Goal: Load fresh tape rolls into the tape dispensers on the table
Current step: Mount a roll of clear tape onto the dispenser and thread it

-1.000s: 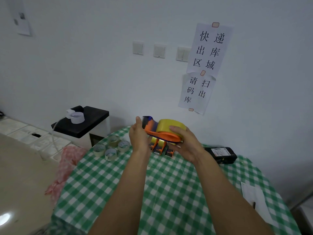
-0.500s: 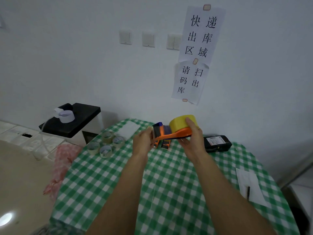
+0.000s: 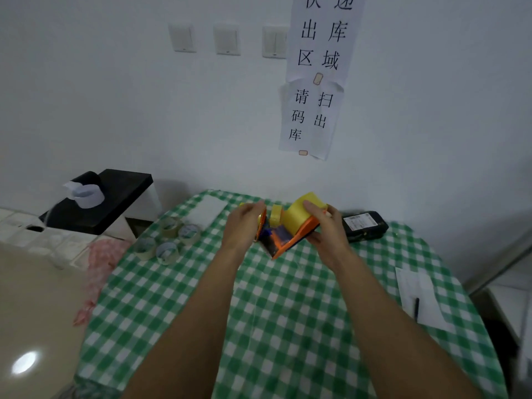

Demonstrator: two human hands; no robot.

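Tipped over since half a second ago, the dispenser no longer lies level with its nose to the left. Its nose now points down toward the person at 6 o'clock, and the yellow roll rides high at 1 o'clock. Both hands have come slightly closer to the body.

The right hand wraps the roll and the orange frame together, one finger lying across the roll's face. That clamp likely keeps the roll seated on its hub while the tool is turned. The left hand curls round the dispenser's 9 o'clock edge. Its fingertips are hidden, so I cannot tell what exactly they pinch. A small yellow part shows between the hands; I cannot tell if it is a roller or a tape end.

Holding the tool nose-down and clear of the table probably exposes the threading slot, which suggests the roll is mounted and the tape end is being fed through.

Four spare rolls wait in a cluster at 9 o'clock of the hands, within reach for the next load. A black scanner lies at 3 o'clock, just beside the right hand. Paper with a pen sits at 4 o'clock, well apart.
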